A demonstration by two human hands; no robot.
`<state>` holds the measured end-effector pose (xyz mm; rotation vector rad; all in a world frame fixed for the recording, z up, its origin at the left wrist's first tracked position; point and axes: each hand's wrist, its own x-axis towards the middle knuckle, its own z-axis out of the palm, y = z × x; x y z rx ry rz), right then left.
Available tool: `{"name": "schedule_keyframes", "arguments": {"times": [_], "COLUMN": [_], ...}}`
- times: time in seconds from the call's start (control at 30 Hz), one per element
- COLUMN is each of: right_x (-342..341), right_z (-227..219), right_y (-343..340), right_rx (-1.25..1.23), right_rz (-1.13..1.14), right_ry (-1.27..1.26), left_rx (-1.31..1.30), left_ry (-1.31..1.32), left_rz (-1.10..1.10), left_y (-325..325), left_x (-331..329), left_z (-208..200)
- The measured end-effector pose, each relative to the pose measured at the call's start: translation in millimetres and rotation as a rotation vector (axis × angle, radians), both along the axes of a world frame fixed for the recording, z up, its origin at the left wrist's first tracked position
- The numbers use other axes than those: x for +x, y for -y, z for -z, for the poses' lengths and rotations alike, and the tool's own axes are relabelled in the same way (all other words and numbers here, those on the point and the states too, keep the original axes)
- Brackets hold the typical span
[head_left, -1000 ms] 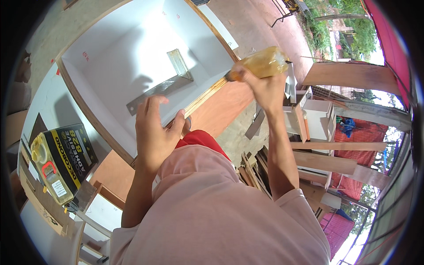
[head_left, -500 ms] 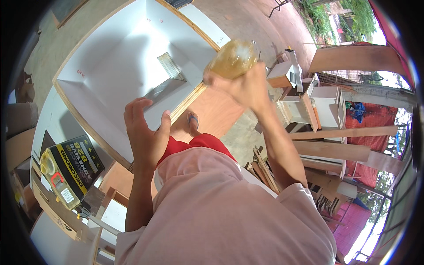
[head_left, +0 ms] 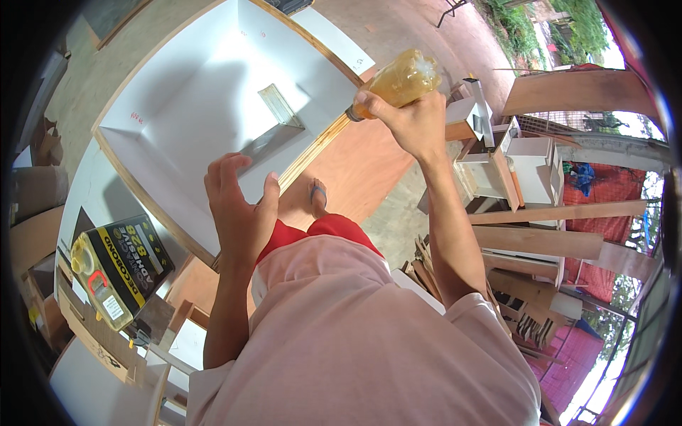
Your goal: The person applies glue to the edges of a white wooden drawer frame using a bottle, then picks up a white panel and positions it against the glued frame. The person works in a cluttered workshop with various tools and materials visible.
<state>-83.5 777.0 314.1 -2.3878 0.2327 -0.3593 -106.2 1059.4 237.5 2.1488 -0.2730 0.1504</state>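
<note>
Amber in the head view, a tilted plastic bottle (head_left: 403, 77) is lying within the right hand (head_left: 419, 122), whose fingers are clamping its neck end just beside the plywood edge (head_left: 313, 157); the left hand (head_left: 241, 213) is curving nearby, fingers apart.

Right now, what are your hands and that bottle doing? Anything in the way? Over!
Right hand gripping bottle; left hand empty, fingers spread. Bottle tilted, neck near box rim. Metal square inside box, clear of bottle.
</note>
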Motion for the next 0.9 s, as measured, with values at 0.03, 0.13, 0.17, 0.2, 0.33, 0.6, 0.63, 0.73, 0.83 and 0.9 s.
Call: {"name": "schedule_keyframes", "arguments": {"times": [0.03,0.13,0.17,0.2,0.33,0.6,0.63,0.73,0.83,0.9], "right_x": [-1,-11,-17,-22,-37,-37,-45,-48,-37,-36], "right_z": [1,2,0,0,25,7,2,9,5,4], "right_y": [-5,-30,-43,-55,-84,-96,-118,-125,-103,-108], "right_rx": [0.037,0.065,0.026,-0.013,0.076,-0.058,0.014,0.063,0.062,0.064], "right_rz": [-0.012,-0.051,-0.068,-0.083,-0.268,-0.188,-0.22,-0.285,-0.039,-0.063], "right_ry": [0.022,0.047,0.03,0.015,0.211,0.134,0.14,0.099,-0.037,-0.033], "left_rx": [-0.007,-0.037,-0.048,-0.06,-0.096,-0.192,-0.286,-0.32,-0.176,-0.164], "left_ry": [0.016,0.057,0.066,0.077,0.193,0.278,0.237,0.099,0.145,0.138], "left_rz": [0.0,-0.008,-0.015,-0.021,-0.056,-0.07,-0.064,-0.038,0.048,0.079], "left_y": [-1,-6,-7,-9,-13,-88,-90,-90,-91,-92], "left_x": [1,1,1,3,-1,-8,-9,-26,-36,-40], "left_z": [1,8,9,10,6,7,14,13,7,4]}}
